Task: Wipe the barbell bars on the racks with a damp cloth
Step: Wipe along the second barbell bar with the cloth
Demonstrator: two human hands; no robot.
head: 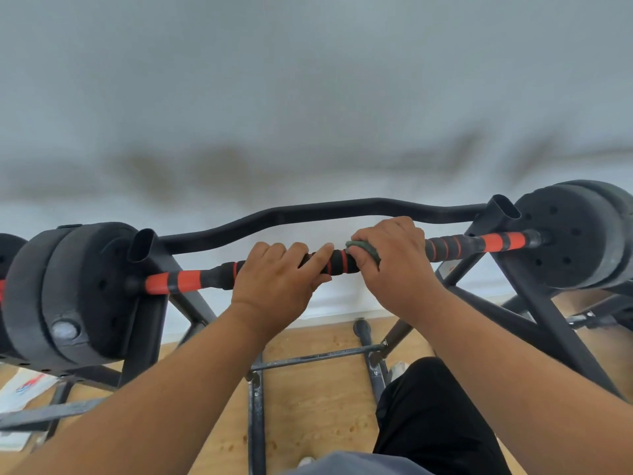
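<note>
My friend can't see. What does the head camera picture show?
Two bare hands grip a black-and-orange striped barbell bar resting on a black metal rack; the right hand presses a dark green cloth around it, the left hand steadies it. Black round weight plates sit at both ends.

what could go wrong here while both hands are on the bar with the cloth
1. The barbell bar is loaded with weight plates and rests on the rack; hard rubbing could roll or shift it.
2. The cloth is bunched small under the right hand, so it may slip out.
3. The left hand covers part of the grip, which may go unwiped.
</note>
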